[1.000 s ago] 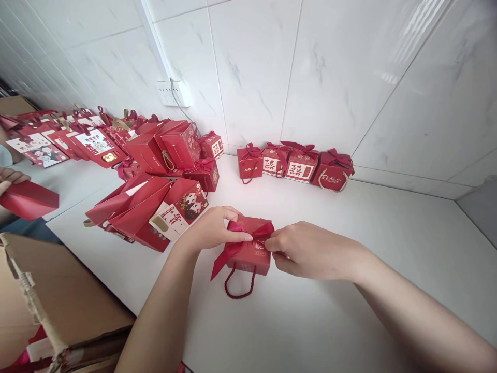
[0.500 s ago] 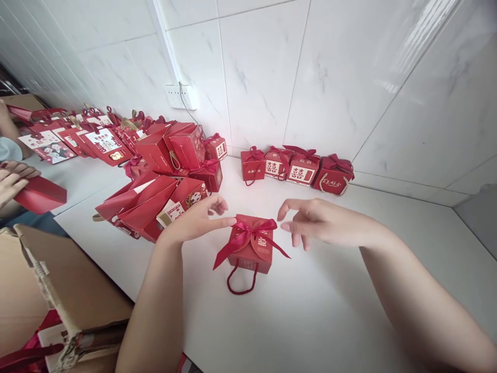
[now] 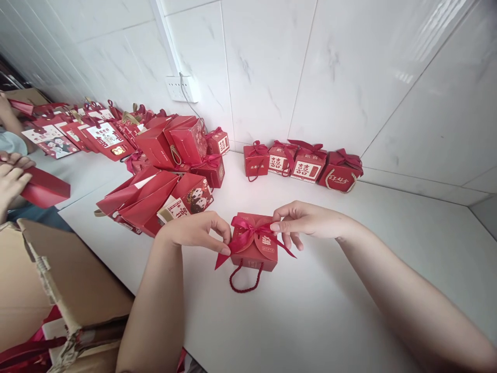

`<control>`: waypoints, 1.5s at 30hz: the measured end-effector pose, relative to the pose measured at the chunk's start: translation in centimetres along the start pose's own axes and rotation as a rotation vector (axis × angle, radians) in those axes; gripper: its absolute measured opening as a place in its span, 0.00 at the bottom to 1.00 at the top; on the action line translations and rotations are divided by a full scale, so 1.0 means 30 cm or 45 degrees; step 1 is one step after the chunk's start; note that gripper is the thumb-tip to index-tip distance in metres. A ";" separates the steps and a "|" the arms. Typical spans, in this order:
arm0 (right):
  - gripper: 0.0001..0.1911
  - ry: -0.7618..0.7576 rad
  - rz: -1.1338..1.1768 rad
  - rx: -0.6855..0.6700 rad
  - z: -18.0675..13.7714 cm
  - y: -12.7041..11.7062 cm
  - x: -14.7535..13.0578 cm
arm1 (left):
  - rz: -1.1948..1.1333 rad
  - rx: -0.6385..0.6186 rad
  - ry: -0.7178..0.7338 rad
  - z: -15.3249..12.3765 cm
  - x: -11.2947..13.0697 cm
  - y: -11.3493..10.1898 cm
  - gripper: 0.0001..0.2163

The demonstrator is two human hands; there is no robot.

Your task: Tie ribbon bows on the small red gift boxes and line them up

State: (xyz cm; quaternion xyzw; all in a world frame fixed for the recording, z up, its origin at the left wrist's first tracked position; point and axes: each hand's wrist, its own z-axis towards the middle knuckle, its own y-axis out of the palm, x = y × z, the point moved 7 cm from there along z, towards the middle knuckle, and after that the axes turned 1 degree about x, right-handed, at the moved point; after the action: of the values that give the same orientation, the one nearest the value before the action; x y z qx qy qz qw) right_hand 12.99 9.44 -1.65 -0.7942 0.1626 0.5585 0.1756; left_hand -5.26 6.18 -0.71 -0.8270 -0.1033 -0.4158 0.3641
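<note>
A small red gift box (image 3: 254, 254) with a round-flapped top rests on the white table, its dark red cord handle (image 3: 245, 290) lying toward me. Across its lid runs a shiny red ribbon (image 3: 244, 237) tied in a bow. At the box's left side, my left hand (image 3: 205, 233) pinches one ribbon tail between thumb and forefinger. On the right, my right hand (image 3: 303, 223) has thumb and forefinger closed on the bow's right loop, with the other fingers curled beneath.
Several finished red boxes (image 3: 303, 165) line the wall. To the left lies a pile of red boxes (image 3: 155, 191) and bags. An open cardboard carton (image 3: 73, 269) stands at lower left. Another person's hands (image 3: 13, 176) hold a red box. A power socket (image 3: 181, 89) is on the wall.
Both hands have closed in on the ribbon. The left came down to its left tail, and the right moved in to the bow's right loop. The view shifted slightly.
</note>
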 end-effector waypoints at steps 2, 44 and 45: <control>0.23 -0.028 -0.020 0.001 -0.001 -0.008 0.000 | 0.007 0.019 0.054 -0.005 0.014 -0.006 0.10; 0.15 -0.160 -0.195 -0.131 0.014 -0.052 0.030 | -0.173 -0.140 -0.006 0.052 0.003 0.050 0.13; 0.15 -0.161 -0.197 -0.133 0.016 -0.052 0.033 | -0.181 -0.160 -0.004 0.052 0.002 0.053 0.13</control>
State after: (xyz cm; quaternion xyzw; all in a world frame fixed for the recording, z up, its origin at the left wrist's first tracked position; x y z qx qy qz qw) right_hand 13.62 10.99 -2.59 -0.7757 0.0603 0.5998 0.1866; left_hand -3.51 6.10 -2.09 -0.8395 -0.1361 -0.4449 0.2807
